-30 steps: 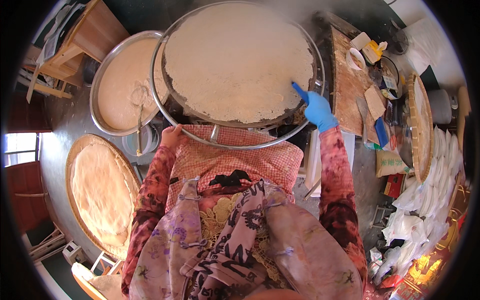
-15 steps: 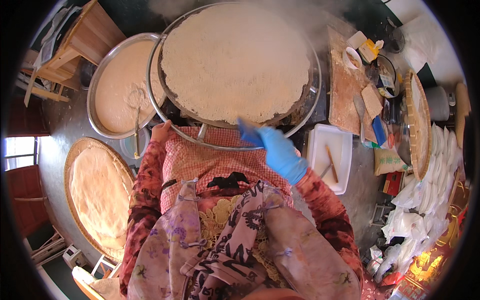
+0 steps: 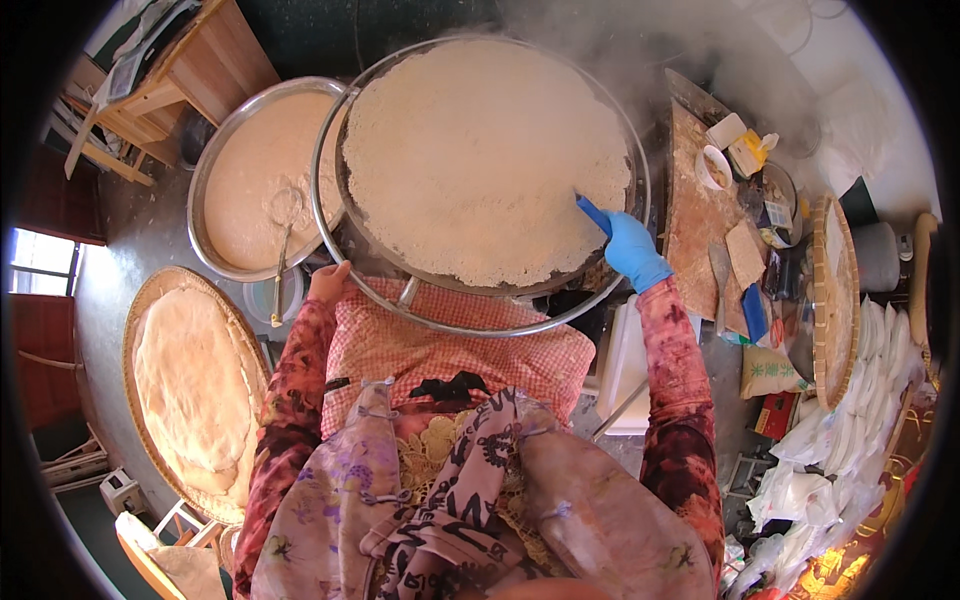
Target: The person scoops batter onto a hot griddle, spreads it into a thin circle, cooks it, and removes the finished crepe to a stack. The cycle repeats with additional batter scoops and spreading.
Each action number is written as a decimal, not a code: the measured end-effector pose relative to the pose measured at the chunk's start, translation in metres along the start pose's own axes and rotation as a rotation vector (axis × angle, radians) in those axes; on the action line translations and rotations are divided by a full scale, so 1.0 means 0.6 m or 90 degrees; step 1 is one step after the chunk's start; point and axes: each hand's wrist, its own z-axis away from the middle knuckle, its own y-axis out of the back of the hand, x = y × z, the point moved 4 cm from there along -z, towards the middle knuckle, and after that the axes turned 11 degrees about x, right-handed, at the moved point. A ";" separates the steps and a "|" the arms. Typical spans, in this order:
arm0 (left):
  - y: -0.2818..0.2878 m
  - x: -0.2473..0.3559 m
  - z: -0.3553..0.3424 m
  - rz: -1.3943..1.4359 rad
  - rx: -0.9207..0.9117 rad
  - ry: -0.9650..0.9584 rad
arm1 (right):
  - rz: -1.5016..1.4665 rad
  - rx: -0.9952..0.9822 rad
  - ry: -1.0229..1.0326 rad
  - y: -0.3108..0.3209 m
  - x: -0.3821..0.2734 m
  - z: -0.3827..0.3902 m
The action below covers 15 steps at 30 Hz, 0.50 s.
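Observation:
My right hand, in a blue glove, grips a blue scraper over the lower right part of a thin, pale batter layer on a large round griddle, whose dark edge shows around it. A wide metal ring encircles the griddle. My left hand, bare, is closed on the ring's lower left. Beside it, a large steel basin holds pinkish-beige batter, with a long-handled round strainer in it. Steam rises over the griddle's back and right.
Left: woven tray of pale flat sheets and wooden table. Right: cluttered board with small bowl, upright woven tray and piled white plastic bags. White plastic tub sits beside my right forearm.
My right hand with the scraper swept to the griddle's front middle, then back up to the right. The griddle sits slightly lower in view, with more steam at right.

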 end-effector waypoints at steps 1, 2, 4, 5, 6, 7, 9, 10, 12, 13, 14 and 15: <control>0.000 0.001 -0.002 -0.006 -0.008 -0.018 | -0.016 0.073 -0.025 0.015 0.001 -0.008; -0.001 0.001 -0.004 0.004 -0.017 -0.026 | -0.024 0.112 -0.042 0.026 0.002 -0.022; 0.000 -0.002 -0.006 0.039 -0.023 -0.023 | -0.038 0.230 -0.050 0.050 0.014 -0.068; 0.001 0.001 -0.006 0.010 -0.018 -0.069 | -0.004 0.207 -0.105 0.051 0.031 -0.099; 0.001 0.002 -0.005 -0.009 -0.003 -0.086 | 0.005 0.176 -0.075 0.045 0.036 -0.125; 0.001 0.001 -0.003 -0.008 -0.002 -0.091 | 0.060 0.192 -0.088 0.040 0.048 -0.147; 0.001 0.000 0.002 -0.041 0.028 -0.112 | 0.031 0.137 -0.044 0.012 0.056 -0.168; 0.000 0.003 0.005 -0.108 0.031 -0.142 | 0.044 0.080 -0.021 -0.004 0.055 -0.166; -0.002 -0.004 0.009 -0.021 0.022 -0.031 | 0.020 0.093 -0.006 -0.021 0.042 -0.135; -0.003 -0.002 0.011 -0.024 0.021 -0.031 | 0.019 0.047 0.037 -0.033 0.025 -0.107; -0.003 0.001 0.012 -0.016 0.021 -0.021 | -0.008 0.077 0.028 -0.028 0.008 -0.080; -0.003 0.001 0.014 0.007 0.015 0.001 | -0.034 0.068 0.048 -0.026 -0.015 -0.048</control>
